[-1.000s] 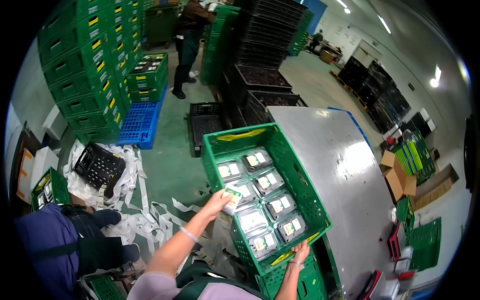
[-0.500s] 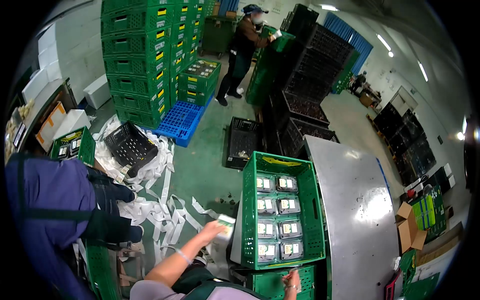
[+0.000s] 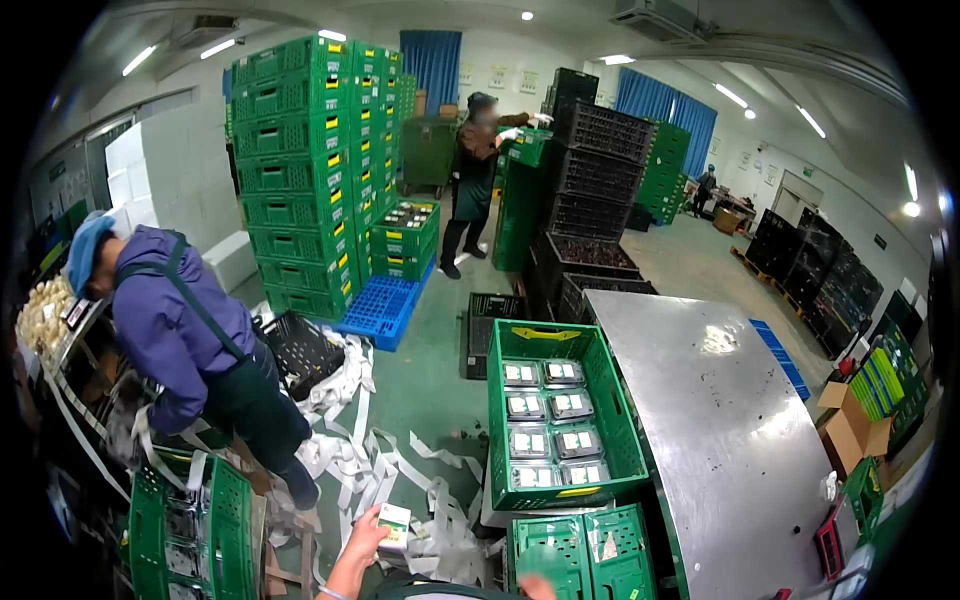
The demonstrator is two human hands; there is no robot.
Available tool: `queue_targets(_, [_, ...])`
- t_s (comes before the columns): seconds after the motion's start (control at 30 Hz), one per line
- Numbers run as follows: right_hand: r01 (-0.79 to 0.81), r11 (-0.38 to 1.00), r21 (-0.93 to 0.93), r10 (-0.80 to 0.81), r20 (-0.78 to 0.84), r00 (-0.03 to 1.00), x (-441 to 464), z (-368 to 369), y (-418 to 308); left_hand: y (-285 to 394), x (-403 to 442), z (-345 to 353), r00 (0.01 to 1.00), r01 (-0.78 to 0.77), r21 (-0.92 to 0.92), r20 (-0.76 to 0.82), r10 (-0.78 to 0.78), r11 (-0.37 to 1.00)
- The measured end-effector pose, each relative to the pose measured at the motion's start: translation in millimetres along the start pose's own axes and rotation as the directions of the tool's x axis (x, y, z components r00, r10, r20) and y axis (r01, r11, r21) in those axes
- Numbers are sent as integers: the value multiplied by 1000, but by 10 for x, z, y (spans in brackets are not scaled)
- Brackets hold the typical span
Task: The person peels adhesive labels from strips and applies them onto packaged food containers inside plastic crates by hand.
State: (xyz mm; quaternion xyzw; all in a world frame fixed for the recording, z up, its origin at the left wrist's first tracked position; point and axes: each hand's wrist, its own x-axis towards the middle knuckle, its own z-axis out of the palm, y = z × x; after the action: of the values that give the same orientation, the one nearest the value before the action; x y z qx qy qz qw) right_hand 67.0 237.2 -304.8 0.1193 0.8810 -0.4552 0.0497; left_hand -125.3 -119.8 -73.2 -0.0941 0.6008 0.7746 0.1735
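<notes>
My left hand (image 3: pixel 364 538) is closed around a stack of labels (image 3: pixel 395 527), white with green print, held over the floor left of the green crate. My right hand (image 3: pixel 537 586) is smeared at the bottom edge, near a green folded crate (image 3: pixel 553 550); its fingers cannot be made out. Ahead of my hands is an open green crate (image 3: pixel 625 462) with a yellow handle. Inside it, several clear-lidded plastic punnets (image 3: pixel 571 405) stand in two columns, with white-and-green labels on top. Their contents look dark.
A steel table (image 3: pixel 720 440) stands right of the crate. At left, a co-worker in purple (image 3: pixel 185 310) bends near another green crate (image 3: pixel 145 520). White strips (image 3: pixel 370 470) litter the floor. Tall green crate stacks (image 3: pixel 295 180), black crates (image 3: pixel 600 170) and another person (image 3: pixel 475 180) stand farther back.
My view has tilted up, showing more of the room. My left hand, still holding the label stack, appears lower. My right hand has moved left and blurred. The far person's arm now reaches across the crates.
</notes>
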Motion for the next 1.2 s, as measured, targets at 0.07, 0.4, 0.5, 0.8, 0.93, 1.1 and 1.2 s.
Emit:
queue_targets(0.07, [-128, 947, 296, 153, -61, 986, -259, -262, -907, 47, -148, -49, 999, 3, 9, 50, -4, 1000])
queue_targets(0.4, [188, 854, 485, -223, 16, 975, -174, -214, -3039, 408, -863, 122, 892, -260, 374, 445, 73, 890])
queue_targets(0.5, [513, 849, 126, -515, -20, 857, -313, -235, -3771, 391, -975, -36, 842, -331, 290, 521, 142, 898])
queue_targets(0.8, [571, 820, -35, -571, 8, 821, -609, 573, -4285, 584, -1538, -941, 939, -259, 343, 308, 153, 903])
queue_targets(0.93, [605, 796, -36, -605, -89, 791, -703, 880, -4413, 832, -1746, -1119, 960, -213, 360, 252, 125, 908])
queue_targets(1.1, [581, 814, 2, -576, -127, 807, -888, 1049, -4593, 410, -1551, -1574, 933, -285, 442, 330, 141, 850])
queue_targets(1.2, [578, 816, 5, -569, -167, 805, -937, 1136, -4651, 718, -1789, -1529, 900, -317, 414, 416, 133, 853])
